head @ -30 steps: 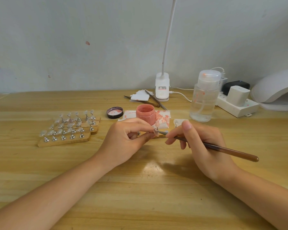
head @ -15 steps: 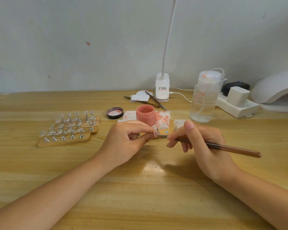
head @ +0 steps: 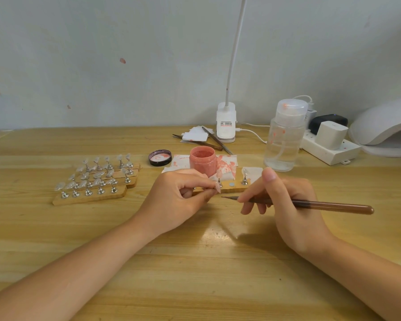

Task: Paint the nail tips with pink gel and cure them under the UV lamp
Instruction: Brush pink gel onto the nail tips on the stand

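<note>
Left hand point(head: 178, 198) pinching a nail tip point(head: 217, 188) on its stand; right hand point(head: 285, 200) gripping the brush point(head: 310, 203), bristle end pointing at the tip, just apart, above the desk point(head: 195, 262)

You have two hands in view, left hand point(head: 176, 200) and right hand point(head: 289, 205), one brush point(head: 310, 203) and one open pink gel jar point(head: 203, 161) with one lid point(head: 160, 157). At left of the frame sit four wooden strips point(head: 90, 198) of nail tips; a fifth strip point(head: 232, 185) lies centre. One UV lamp point(head: 384, 126) stands upper right.
</note>
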